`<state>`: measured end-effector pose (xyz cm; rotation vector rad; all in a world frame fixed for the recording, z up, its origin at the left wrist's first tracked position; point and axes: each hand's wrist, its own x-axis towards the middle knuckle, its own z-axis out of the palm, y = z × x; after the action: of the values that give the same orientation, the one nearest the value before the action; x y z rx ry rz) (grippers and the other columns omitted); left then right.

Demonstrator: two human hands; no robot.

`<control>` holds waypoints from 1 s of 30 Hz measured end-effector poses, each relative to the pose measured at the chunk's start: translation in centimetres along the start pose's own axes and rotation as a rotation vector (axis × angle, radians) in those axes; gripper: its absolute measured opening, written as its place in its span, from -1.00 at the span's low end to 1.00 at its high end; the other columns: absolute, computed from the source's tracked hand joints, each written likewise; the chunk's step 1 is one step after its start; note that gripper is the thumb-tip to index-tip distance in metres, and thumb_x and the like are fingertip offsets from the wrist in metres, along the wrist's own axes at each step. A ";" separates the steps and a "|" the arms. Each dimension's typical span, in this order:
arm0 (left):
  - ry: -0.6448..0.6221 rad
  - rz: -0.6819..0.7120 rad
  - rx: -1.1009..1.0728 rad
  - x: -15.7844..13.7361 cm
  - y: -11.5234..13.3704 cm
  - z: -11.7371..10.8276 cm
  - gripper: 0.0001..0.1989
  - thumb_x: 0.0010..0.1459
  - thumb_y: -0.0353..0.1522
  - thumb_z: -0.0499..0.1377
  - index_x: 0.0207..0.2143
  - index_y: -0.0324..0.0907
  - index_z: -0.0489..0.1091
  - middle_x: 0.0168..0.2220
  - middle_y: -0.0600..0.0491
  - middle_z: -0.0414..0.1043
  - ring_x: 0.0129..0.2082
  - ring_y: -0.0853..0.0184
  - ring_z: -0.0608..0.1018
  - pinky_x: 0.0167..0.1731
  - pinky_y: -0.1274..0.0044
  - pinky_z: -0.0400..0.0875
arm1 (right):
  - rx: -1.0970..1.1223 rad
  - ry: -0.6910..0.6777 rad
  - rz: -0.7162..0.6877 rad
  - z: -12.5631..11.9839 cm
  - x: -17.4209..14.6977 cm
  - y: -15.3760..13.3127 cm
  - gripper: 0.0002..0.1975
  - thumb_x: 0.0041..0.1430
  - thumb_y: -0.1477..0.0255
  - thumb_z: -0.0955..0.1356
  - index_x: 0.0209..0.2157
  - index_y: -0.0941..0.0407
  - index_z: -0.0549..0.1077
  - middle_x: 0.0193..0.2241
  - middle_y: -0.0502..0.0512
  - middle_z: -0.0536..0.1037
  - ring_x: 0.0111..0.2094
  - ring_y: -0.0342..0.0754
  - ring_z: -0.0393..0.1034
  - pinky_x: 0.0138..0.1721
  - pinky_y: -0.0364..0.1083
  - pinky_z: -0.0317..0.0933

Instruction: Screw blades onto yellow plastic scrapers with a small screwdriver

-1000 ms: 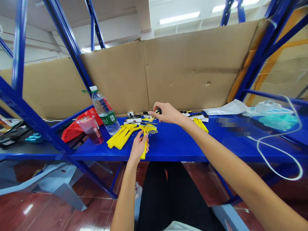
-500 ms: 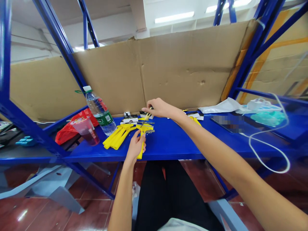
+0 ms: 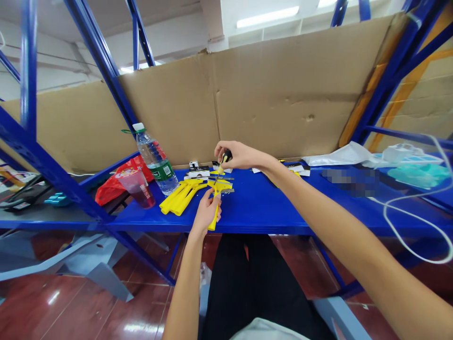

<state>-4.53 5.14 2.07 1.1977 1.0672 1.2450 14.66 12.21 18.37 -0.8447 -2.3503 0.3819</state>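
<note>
My left hand point(image 3: 206, 210) is closed around the handle of a yellow scraper point(image 3: 213, 224) near the front edge of the blue table. The scraper's wide head points away from me, with a thin metal blade on it. My right hand point(image 3: 236, 155) is above, shut on a screwdriver point(image 3: 222, 166) with a black and pale yellow handle. Its shaft slants down to the scraper's head; whether the tip sits in a screw is too small to tell. Several more yellow scrapers point(image 3: 180, 200) lie side by side, left of my left hand.
A water bottle point(image 3: 158, 163) and a plastic cup of dark drink point(image 3: 141, 191) stand on the left by a red bag point(image 3: 106, 190). Small black-and-white packets point(image 3: 198, 172) lie at the back. On the right are a phone point(image 3: 348, 182), a white cable point(image 3: 396, 231) and masks point(image 3: 406, 153). Cardboard point(image 3: 276, 99) walls the back.
The view has turned slightly, so everything sits further right. My right hand has shifted on the screwdriver and its black handle end now shows. The left hand keeps its hold on the scraper.
</note>
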 end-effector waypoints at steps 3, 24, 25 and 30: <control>0.012 0.001 -0.008 -0.1 0.0 0.0 -0.40 0.30 -0.13 0.38 0.24 -0.14 0.27 -0.42 0.22 0.33 -0.68 0.50 0.34 -0.76 0.63 0.19 | -0.113 0.088 0.067 0.0 0.2 0.2 -0.85 0.25 0.35 0.48 -0.21 0.11 0.52 -0.14 0.19 0.68 -0.11 0.08 0.54 -0.06 0.00 0.31; 0.015 -0.020 -0.029 -0.1 0.2 -0.1 -0.43 0.28 -0.15 0.39 0.20 -0.14 0.29 -0.42 0.22 0.33 -0.67 0.50 0.34 -0.75 0.63 0.20 | -0.160 -0.063 0.055 -0.6 1.2 -0.3 -0.80 0.26 0.44 0.49 -0.08 0.13 0.59 -0.07 0.20 0.72 -0.07 0.07 0.58 -0.08 -0.04 0.33; 0.021 -0.021 -0.029 -0.1 0.2 -0.1 -0.43 0.29 -0.16 0.38 0.21 -0.14 0.28 -0.42 0.22 0.33 -0.67 0.49 0.34 -0.75 0.63 0.20 | -0.134 -0.106 0.038 -0.7 1.3 -0.3 -0.75 0.22 0.45 0.51 -0.05 0.11 0.60 -0.07 0.17 0.72 -0.10 0.05 0.58 -0.11 -0.05 0.33; 0.028 0.004 -0.052 -0.2 0.1 -0.1 -0.44 0.29 -0.15 0.39 0.19 -0.14 0.28 -0.42 0.21 0.33 -0.67 0.49 0.33 -0.74 0.62 0.19 | -0.374 -0.131 0.212 -1.1 1.4 -1.0 -0.66 0.29 0.14 0.52 -0.31 0.17 0.65 -0.39 0.25 0.66 -0.30 0.11 0.53 -0.28 0.01 0.27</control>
<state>-4.69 4.97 2.20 1.1464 1.0472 1.2884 13.96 12.44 20.29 -1.2846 -2.5018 0.0809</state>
